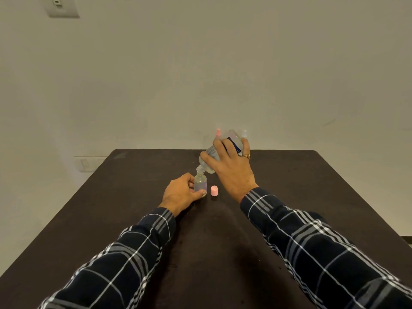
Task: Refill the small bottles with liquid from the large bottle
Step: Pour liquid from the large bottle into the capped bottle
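We've got the right hand [231, 166] clenched around the big bottle [219, 150], tipped steeply, nozzle down and to the left of that grip. Right under the nozzle stands a small bottle [200, 183], upright on the dark counter [133, 197], uncapped, the left hand [181, 192] grasping it from the left side, thumb across its base. Just right of that grip sits a pink cap [214, 190]. Beyond the right hand's grip, two more capped bottle tops peek out, blurred.
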The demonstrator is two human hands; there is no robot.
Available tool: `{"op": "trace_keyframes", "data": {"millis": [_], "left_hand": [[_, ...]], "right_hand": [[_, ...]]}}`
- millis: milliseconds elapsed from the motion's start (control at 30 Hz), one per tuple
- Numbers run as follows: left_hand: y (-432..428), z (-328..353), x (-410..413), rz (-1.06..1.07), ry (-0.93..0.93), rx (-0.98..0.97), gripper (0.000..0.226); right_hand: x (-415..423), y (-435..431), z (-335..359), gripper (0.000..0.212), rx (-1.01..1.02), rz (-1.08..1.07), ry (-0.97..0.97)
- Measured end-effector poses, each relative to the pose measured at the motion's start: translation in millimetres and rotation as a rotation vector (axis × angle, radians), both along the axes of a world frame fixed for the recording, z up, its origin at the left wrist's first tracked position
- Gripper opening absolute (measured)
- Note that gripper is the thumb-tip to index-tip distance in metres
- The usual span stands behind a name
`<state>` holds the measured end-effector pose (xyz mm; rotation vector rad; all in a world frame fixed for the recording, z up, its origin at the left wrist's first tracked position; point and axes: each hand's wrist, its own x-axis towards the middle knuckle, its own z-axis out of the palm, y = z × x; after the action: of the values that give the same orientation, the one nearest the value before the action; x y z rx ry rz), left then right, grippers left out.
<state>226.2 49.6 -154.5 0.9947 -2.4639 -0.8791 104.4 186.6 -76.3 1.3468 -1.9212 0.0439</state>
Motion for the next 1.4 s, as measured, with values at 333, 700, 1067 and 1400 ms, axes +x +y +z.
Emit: {"op": "trace_keyframes", "data": {"millis": [333, 700, 1067, 1400], "left_hand": [[0, 1, 1, 0.003, 0.002, 0.021, 0.036], [-1, 0, 1, -0.004, 0.0, 0.023, 0.036], [-1, 0, 1, -0.007, -0.005, 0.017, 0.035], [0, 0, 0, 0.006, -0.009, 0.035, 0.034]], "right_hand": [[1, -1, 1, 0.08, 0.031, 0.006, 0.03], [7, -1, -8, 0.077, -0.032, -0.032, -0.002], [8, 0, -6, 0.08, -0.018, -0.031, 0.03], [12, 0, -6, 0.079, -0.003, -0.038, 0.011]]}}
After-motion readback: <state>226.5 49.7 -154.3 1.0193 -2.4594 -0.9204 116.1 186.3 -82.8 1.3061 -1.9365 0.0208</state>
